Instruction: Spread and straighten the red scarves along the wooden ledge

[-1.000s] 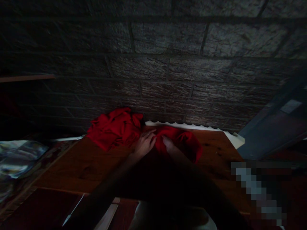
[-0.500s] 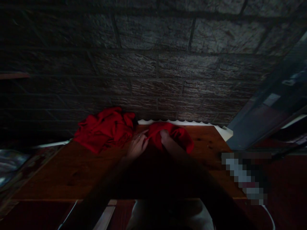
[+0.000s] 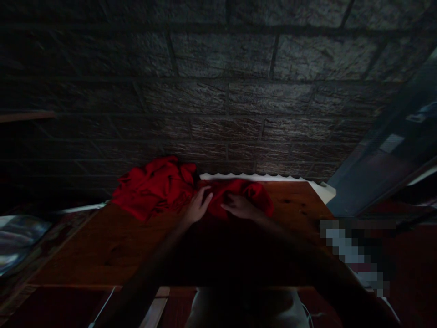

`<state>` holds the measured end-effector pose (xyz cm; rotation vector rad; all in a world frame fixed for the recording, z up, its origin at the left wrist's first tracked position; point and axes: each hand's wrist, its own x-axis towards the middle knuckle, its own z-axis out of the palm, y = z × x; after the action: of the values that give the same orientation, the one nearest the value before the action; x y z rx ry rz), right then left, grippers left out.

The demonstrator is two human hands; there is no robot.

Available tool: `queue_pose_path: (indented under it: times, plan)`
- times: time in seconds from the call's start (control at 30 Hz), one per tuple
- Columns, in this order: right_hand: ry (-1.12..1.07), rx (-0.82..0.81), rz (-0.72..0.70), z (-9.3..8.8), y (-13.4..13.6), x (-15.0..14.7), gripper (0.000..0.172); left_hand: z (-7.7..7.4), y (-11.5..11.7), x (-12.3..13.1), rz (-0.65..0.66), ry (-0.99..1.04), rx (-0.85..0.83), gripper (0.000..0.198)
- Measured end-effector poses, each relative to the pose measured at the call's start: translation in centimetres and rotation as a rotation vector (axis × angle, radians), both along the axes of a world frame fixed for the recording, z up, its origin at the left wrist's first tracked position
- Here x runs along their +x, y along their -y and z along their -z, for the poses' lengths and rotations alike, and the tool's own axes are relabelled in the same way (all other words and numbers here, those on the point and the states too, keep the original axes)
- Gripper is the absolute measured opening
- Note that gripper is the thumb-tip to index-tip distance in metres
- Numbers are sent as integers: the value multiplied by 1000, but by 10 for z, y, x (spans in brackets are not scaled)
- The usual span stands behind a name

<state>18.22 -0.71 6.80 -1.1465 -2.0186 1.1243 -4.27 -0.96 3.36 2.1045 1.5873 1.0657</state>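
Observation:
A red cloth (image 3: 261, 196) lies bunched near the back edge of a wooden table (image 3: 85, 255). My left hand (image 3: 199, 206) is at its left side, thumb and fingers apart. Over the middle of this cloth is my right hand (image 3: 239, 205), its fingers spread and slightly bent, with nothing visibly gripped. Whether either hand touches the cloth is hard to tell in the dim light. To the left of my left hand sits a larger crumpled heap of red cloth (image 3: 153, 187).
A dark stone-block wall (image 3: 205, 95) rises behind the table. A white wavy-edged strip (image 3: 252, 176) runs along the table's back edge. At the far left is a shiny plastic-like item (image 3: 20, 239). A grey door-like panel (image 3: 365, 164) stands at the right.
My left hand has let go of the cloth's edge and my right hand has opened from its closed hold. The near cloth lies flatter on its left side. The view has shifted slightly.

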Motion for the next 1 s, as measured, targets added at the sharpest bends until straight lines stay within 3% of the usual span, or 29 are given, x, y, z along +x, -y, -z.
queue_pose_path:
  times: [0.13, 0.2, 0.3, 0.47, 0.67, 0.8, 0.93, 1.0]
  plan:
    - [328, 281, -120, 13, 31, 52, 72, -5, -27, -4, -3, 27, -136, 47]
    - [441, 420, -156, 17, 42, 70, 80, -11, -35, -1, 9, -28, -173, 51]
    - [570, 497, -145, 17, 47, 79, 62, -20, -35, 11, 8, -140, -157, 61]
    - [568, 510, -229, 6, 43, 79, 60, -23, -21, 34, 8, -362, -123, 82]
    - [373, 517, -358, -10, 46, 92, 52, -18, -26, 35, -46, -427, -185, 59]
    - [417, 487, -400, -15, 52, 136, 53, -19, -26, 20, -110, -498, -234, 51]
    - [557, 527, -243, -13, 57, 195, 58, -24, -17, 6, -240, -492, -178, 58]
    - [604, 566, -135, -9, 61, 205, 54, -24, -14, 2, -313, -459, -106, 60]
